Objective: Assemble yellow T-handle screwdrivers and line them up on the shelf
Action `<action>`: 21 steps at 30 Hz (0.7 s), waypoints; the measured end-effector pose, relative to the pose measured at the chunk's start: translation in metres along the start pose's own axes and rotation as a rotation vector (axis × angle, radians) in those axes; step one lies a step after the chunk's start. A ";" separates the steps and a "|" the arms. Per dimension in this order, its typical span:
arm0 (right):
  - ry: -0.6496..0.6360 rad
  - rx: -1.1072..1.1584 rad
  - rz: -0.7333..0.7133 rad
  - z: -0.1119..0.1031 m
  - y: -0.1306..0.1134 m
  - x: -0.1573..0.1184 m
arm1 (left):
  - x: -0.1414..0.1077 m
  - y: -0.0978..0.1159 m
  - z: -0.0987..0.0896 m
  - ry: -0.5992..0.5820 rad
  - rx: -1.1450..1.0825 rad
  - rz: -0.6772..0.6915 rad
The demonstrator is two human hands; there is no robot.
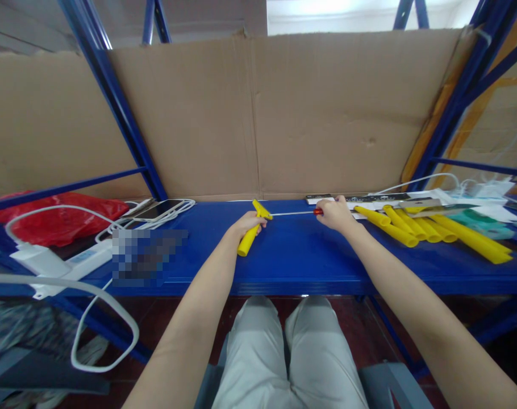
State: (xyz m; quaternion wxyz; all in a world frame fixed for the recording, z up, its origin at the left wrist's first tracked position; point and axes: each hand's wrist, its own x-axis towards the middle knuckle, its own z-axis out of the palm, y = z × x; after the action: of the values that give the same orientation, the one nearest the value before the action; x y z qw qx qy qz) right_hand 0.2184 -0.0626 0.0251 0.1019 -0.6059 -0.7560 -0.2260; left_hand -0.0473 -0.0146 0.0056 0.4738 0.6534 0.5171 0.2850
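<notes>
My left hand (246, 224) is closed around a yellow T-shaped plastic handle (249, 241), its thicker tube end pointing toward me. In my right hand (333, 213) is a screwdriver with a red grip (317, 211). The screwdriver's long thin shaft (293, 213) runs left across the bench, and its tip meets the head of the yellow handle. Whether the tip sits inside a screw there is too small to tell. Right of my right hand lie several yellow plastic tubes (412, 226) in a loose pile.
The blue bench (301, 250) is backed by cardboard (326, 113) between blue posts. On the left are a white power strip (82, 261), cables, a phone (160, 209) and a red plastic bag (58, 216). Flat metal blades (450, 209) and papers lie at the back right.
</notes>
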 end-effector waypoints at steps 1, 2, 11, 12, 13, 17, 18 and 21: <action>-0.010 -0.009 0.004 -0.001 0.000 0.000 | 0.000 0.000 0.000 0.000 0.001 0.001; -0.019 -0.019 0.006 -0.002 0.000 0.000 | -0.001 0.001 0.001 0.001 0.002 0.003; 0.054 -0.077 -0.012 -0.007 -0.002 -0.001 | -0.004 0.005 0.005 0.025 0.027 0.032; 0.070 -0.078 -0.009 -0.007 -0.002 -0.002 | -0.004 0.005 0.006 0.028 0.028 0.039; 0.086 -0.078 -0.004 -0.008 -0.002 -0.002 | -0.005 0.005 0.006 0.030 0.030 0.045; 0.091 -0.088 0.031 -0.009 -0.002 -0.003 | -0.007 0.007 0.008 0.048 0.068 0.045; 0.070 -0.095 0.043 -0.009 -0.003 -0.003 | -0.007 0.008 0.008 0.056 0.083 0.040; -0.006 -0.118 0.071 -0.009 -0.004 -0.003 | -0.009 0.011 0.010 0.079 0.116 0.036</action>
State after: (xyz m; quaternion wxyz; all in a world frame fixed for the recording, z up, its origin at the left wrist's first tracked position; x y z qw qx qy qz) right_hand 0.2140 -0.0699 0.0310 0.0717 -0.6380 -0.7195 -0.2648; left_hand -0.0367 -0.0266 0.0129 0.4090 0.6772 0.5393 0.2885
